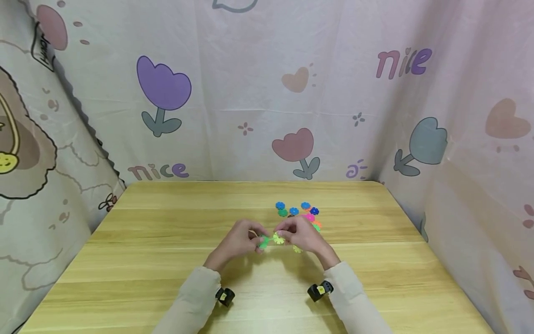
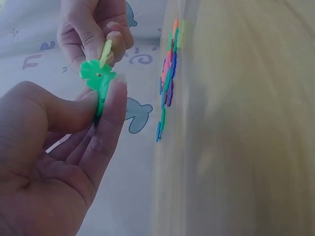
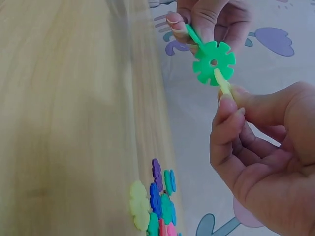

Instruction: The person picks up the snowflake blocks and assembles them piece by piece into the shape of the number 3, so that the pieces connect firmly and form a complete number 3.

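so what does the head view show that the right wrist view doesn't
Only the head view shows both sleeves, the whole wooden table, the flower-print curtain behind it, and the left hand and right hand meeting over the table in front of the loose pile.

Only the right wrist view shows the green disc face on, with its notched rim and centre hole, and a yellow piece slotted into its edge.

Both show the hands pinching the joined pieces, and the pile on the table.

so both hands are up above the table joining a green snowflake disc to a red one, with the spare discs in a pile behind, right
Not quite: the disc pinched by the right hand is pale yellow, not red, as the right wrist view shows. The left hand holds the green disc, and the spare discs lie behind on the table.
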`<state>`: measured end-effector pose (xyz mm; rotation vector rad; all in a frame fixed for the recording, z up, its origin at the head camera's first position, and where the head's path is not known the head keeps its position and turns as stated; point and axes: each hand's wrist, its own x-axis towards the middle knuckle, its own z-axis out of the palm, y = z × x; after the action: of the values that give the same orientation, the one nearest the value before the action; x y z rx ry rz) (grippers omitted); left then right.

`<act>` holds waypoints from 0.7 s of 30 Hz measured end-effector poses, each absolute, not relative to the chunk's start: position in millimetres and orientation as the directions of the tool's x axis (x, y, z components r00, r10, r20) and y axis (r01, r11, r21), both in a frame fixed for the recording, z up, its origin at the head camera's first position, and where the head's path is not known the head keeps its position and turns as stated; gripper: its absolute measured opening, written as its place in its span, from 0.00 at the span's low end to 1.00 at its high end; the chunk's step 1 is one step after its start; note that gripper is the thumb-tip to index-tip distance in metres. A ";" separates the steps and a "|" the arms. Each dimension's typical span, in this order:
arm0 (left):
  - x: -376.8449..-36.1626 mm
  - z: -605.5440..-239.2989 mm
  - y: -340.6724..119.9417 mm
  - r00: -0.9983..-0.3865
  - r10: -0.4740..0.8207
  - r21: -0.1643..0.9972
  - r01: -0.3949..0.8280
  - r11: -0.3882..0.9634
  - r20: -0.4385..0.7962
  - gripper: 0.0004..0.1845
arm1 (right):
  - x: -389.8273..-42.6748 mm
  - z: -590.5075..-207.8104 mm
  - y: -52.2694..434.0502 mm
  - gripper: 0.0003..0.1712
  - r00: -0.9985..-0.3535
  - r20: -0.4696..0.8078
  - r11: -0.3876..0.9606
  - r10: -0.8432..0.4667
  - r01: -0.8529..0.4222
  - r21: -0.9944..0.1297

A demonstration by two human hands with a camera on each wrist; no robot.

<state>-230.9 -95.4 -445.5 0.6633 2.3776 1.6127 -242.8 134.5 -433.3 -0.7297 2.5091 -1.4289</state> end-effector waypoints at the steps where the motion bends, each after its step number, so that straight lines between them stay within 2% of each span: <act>1: -230.9 -445.1 -95.9 -0.887 0.454 0.919 0.243 0.310 0.081 0.12 | -243.2 -433.0 135.1 0.07 -0.870 0.091 0.421 -0.484 -0.323 -0.848; 12: -233.3 -445.2 -99.8 -0.899 0.426 0.932 0.237 0.273 0.103 0.08 | -245.1 -430.8 137.9 0.10 -0.891 0.059 0.400 -0.450 -0.260 -0.879; 17: -234.6 -446.2 -98.7 -0.908 0.399 0.891 0.282 0.356 0.127 0.13 | -243.6 -429.1 136.8 0.11 -0.876 0.080 0.392 -0.476 -0.293 -0.872; 21: -235.5 -447.3 -97.3 -0.878 0.460 0.882 0.316 0.349 0.133 0.15 | -243.0 -429.5 134.9 0.11 -0.860 0.079 0.370 -0.504 -0.297 -0.880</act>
<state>-235.5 -97.3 -447.3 0.7136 2.4640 1.5618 -243.0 134.9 -429.5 -0.7202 2.4245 -1.4929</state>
